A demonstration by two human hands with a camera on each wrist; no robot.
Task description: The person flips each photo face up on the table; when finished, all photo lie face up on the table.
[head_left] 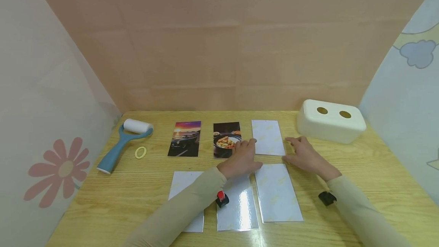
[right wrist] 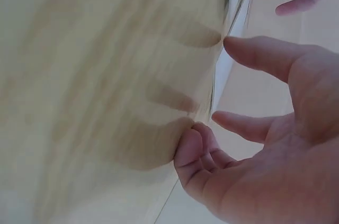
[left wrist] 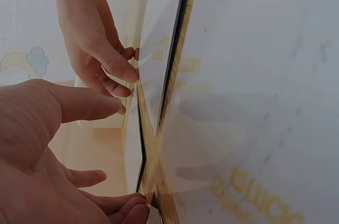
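Note:
A white-backed card [head_left: 268,138] with faint yellow print lies at the back right of the picture rows. My left hand [head_left: 241,159] is at its left edge, thumb and fingers spread, partly covering the food photo [head_left: 227,130]. Across from it, my right hand [head_left: 303,155] has its fingertips beside the card's right edge. Just below lies another white, yellow-printed sheet [head_left: 279,193]. A glossy sheet [head_left: 236,212] and a further white sheet [head_left: 181,182] sit to its left, partly behind my left arm. The car-at-sunset photo [head_left: 185,139] lies face up farther left.
On the left are a blue-handled roller [head_left: 118,146] with a white head and a pale yellow ring [head_left: 140,152]. A white box [head_left: 330,125] with two round holes stands at the back right, near the wall.

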